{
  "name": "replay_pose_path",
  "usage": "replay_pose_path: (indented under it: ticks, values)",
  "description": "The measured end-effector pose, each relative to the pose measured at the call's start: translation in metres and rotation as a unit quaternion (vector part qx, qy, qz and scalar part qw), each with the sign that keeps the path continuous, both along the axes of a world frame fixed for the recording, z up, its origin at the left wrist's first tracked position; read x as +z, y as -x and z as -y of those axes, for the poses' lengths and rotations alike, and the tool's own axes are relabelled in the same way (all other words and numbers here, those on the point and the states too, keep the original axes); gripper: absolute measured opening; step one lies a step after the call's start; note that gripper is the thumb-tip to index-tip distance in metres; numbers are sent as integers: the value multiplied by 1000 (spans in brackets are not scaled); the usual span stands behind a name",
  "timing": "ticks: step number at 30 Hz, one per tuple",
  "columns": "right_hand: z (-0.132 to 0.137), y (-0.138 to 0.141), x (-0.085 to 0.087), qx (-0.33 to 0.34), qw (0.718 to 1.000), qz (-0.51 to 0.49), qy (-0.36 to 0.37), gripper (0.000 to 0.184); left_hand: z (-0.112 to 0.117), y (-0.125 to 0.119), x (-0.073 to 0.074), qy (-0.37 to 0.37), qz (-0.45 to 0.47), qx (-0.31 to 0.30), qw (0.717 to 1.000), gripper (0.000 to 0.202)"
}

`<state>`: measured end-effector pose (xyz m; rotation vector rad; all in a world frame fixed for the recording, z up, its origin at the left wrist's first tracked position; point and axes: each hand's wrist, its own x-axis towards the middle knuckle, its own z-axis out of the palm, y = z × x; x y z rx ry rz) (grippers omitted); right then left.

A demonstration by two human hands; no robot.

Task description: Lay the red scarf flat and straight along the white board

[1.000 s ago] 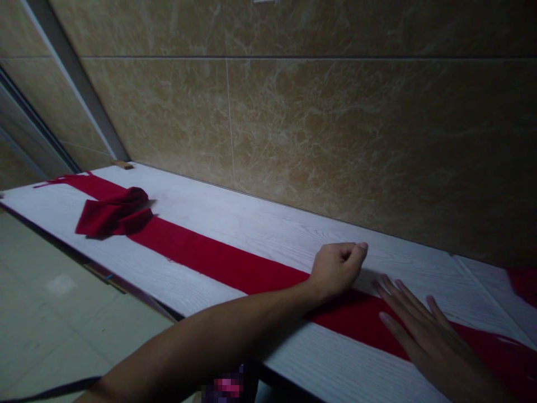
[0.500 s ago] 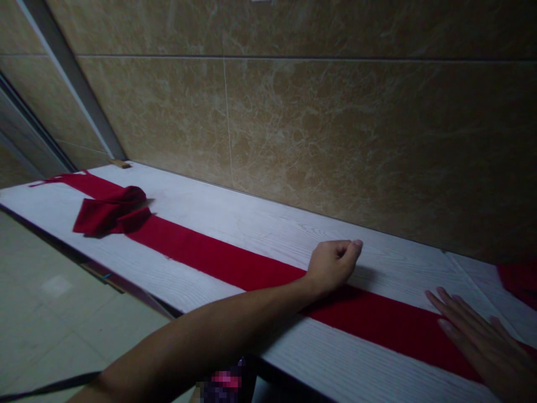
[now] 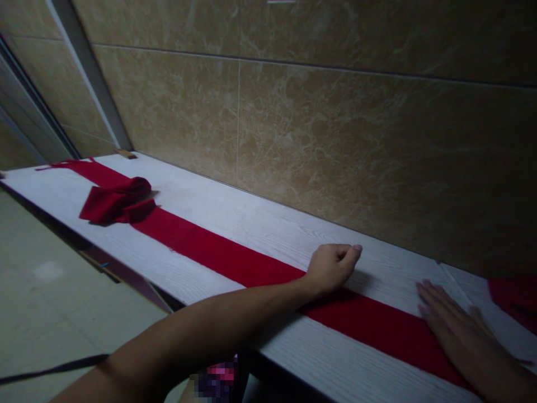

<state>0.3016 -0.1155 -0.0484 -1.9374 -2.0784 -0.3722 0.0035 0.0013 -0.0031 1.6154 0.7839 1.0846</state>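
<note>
Head view: the frayed-ended red fabric strip (image 3: 230, 260) is laid lengthwise, passing beneath the left wrist and on under the right palm. By the left hand (image 3: 333, 268), set over the strip's far edge, the cloth appears to be pinned; its fingers are curled into a fist with the thumb along the top, and no cloth is seen gripped, though the inside of the fist is hidden. The right hand (image 3: 465, 336) is spread nearly flat, nothing grasped, its fingertips reaching just past the strip's far edge.

Compared with a second ago, the right fingers have been shifted away from the left fist, while the fist has been kept in place. More of the strip between the two is thus exposed, lying flat; a smoothing stroke along the cloth is suggested.

Well to the left of the left fingers, a crumpled red cloth bundle (image 3: 117, 198) is left lying on the strip. Beyond the right fingertips, toward the right edge, more red cloth (image 3: 514, 299) is seen. All is supported by the white wood-grain board (image 3: 260, 221), backed beyond both hands' fingers by the marble-patterned tile wall (image 3: 314, 140).
</note>
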Motion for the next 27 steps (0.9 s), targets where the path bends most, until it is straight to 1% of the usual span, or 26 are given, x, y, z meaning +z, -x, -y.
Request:
replay_pose_path:
  ticks: [1,4,6,8,10,13,17,22,27]
  values:
    - [-4,23,4,22,999,-7,26,74,0,0,0,0,2,1,1000,57]
    - [-15,96,17,82,994,-45,58,67,-1,0,0,-5,16,10,1000,57]
    - [-19,135,20,108,989,-74,70,66,-2,0,-1,-2,22,22,1000,58]
    - [-22,160,19,130,983,-93,93,67,-3,-1,-2,5,24,36,999,58]
    - [-23,172,17,145,978,-93,118,69,-3,-2,-3,5,27,46,999,58]
    - [-24,174,12,155,975,-71,141,72,-3,-1,-3,1,29,49,998,58]
    - [-22,162,7,156,978,-43,131,69,-2,0,-1,0,21,46,999,58]
    - [-18,134,-7,151,985,4,85,68,-4,-1,-2,-4,12,44,999,58]
    - [-8,96,-15,145,986,60,55,63,-3,-1,-2,-12,11,41,999,58]
